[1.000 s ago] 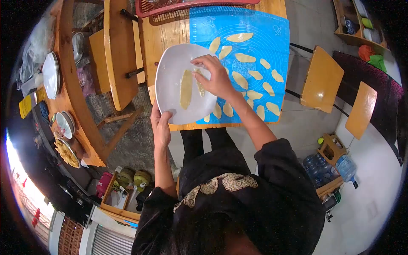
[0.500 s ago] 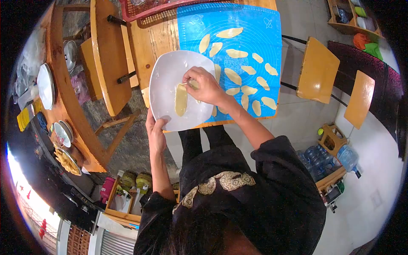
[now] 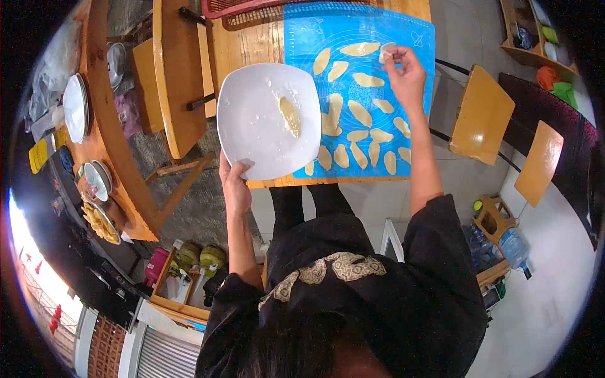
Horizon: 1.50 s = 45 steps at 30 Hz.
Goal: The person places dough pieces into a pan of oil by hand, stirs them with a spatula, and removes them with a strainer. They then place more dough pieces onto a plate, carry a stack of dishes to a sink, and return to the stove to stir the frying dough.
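Note:
My left hand (image 3: pixel 236 183) grips the near rim of a white square plate (image 3: pixel 252 138), held up over the table's left part. One oblong flat dough piece (image 3: pixel 289 116) lies on the plate among white specks and smears. Over the far right of a blue mat (image 3: pixel 423 60), my right hand (image 3: pixel 406 72) pinches a small pale dough piece (image 3: pixel 386 53) between thumb and fingers. Several flat, oblong dough pieces (image 3: pixel 360 114) are spread across the mat, some partly overlapping near the plate.
A red plastic basket (image 3: pixel 234 7) sits at the far edge of the wooden table (image 3: pixel 252 47). Chairs stand on both sides, one yellow seat (image 3: pixel 482 116) on the right. A side counter (image 3: pixel 129 183) at left bears plates and bowls.
My right hand has moved from above the plate to the mat's far right, carrying a dough piece. One dough piece stays on the plate, now lying at a different angle.

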Motion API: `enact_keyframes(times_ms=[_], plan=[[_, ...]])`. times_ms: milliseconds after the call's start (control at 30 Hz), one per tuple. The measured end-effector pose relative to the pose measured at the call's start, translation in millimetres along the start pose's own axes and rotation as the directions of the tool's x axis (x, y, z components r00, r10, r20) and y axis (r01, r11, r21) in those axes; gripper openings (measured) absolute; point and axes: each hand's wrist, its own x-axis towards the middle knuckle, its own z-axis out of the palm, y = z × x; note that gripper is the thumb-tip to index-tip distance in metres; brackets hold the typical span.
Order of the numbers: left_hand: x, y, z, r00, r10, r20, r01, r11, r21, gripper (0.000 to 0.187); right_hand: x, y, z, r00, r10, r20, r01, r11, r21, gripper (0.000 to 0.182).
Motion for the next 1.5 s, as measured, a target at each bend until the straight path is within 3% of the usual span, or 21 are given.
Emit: enact_keyframes(times_ms=[33, 133, 233, 300, 367, 433, 667, 867, 967, 1167, 1433, 1500], plan=[[-0.2, 0.0, 0.7, 1.000, -0.003, -0.003, 0.003, 1.000, 0.002, 0.062, 5.7, 10.8, -4.4, 1.000, 0.022, -0.019, -0.021, 0.999, 0.049, 0.017], [-4.6, 5.6, 7.7, 1.000, -0.015, 0.009, 0.015, 1.000, 0.022, 0.063, 6.3, 24.9, -14.4, 0.949, -0.066, -0.309, -0.035, 0.950, -0.310, 0.024], [-5.7, 2.9, 12.2, 1.000, 0.007, 0.027, -0.009, 0.997, 0.070, 0.062, -23.6, 11.0, -0.3, 0.906, -0.247, -0.343, 0.017, 0.833, -0.552, 0.031], [-7.3, -0.9, 16.2, 0.999, 0.009, 0.049, -0.015, 0.992, 0.122, 0.061, -54.5, -4.6, 33.4, 0.998, -0.026, -0.054, 0.013, 0.976, -0.217, 0.032], [-5.4, -1.5, 21.6, 0.997, 0.012, 0.073, -0.025, 0.984, 0.175, 0.061, -76.7, -10.9, 64.3, 0.965, -0.019, 0.261, 0.043, 0.995, -0.085, 0.029], [-3.0, -4.0, 21.6, 0.995, -0.012, 0.098, -0.004, 0.988, 0.155, 0.063, -87.9, -20.9, 81.5, 0.943, -0.053, 0.328, 0.100, 0.987, -0.127, 0.028], [-7.3, 0.4, 25.4, 0.988, -0.082, 0.132, 0.058, 0.983, 0.177, 0.065, -91.9, -15.0, 79.4, 0.888, -0.168, 0.428, 0.217, 0.974, -0.068, 0.022], [-3.8, 8.2, 31.6, 0.983, -0.117, 0.141, 0.093, 0.982, 0.167, 0.065, -88.2, -25.8, 64.0, 0.870, -0.140, 0.473, 0.235, 0.961, -0.148, 0.016], [-4.4, 10.1, 35.5, 0.983, -0.121, 0.139, 0.102, 0.986, 0.135, 0.064, -84.5, -22.9, 59.6, 0.848, -0.210, 0.486, 0.348, 0.913, -0.214, 0.017], [2.8, 1.9, 26.3, 0.980, -0.135, 0.145, 0.119, 0.986, 0.117, 0.064, -88.9, -41.8, 38.1, 0.832, -0.118, 0.542, 0.252, 0.951, -0.181, 0.018], [-3.3, 3.9, 17.3, 0.994, -0.047, 0.102, 0.027, 0.981, 0.193, 0.061, -65.3, -57.0, -26.1, 0.959, -0.161, 0.235, 0.243, 0.890, -0.385, 0.015], [-9.2, 10.8, 12.6, 0.996, -0.051, 0.068, 0.035, 0.975, 0.217, 0.059, -51.0, -54.7, -37.1, 0.979, -0.155, 0.132, 0.202, 0.829, -0.521, 0.014]])
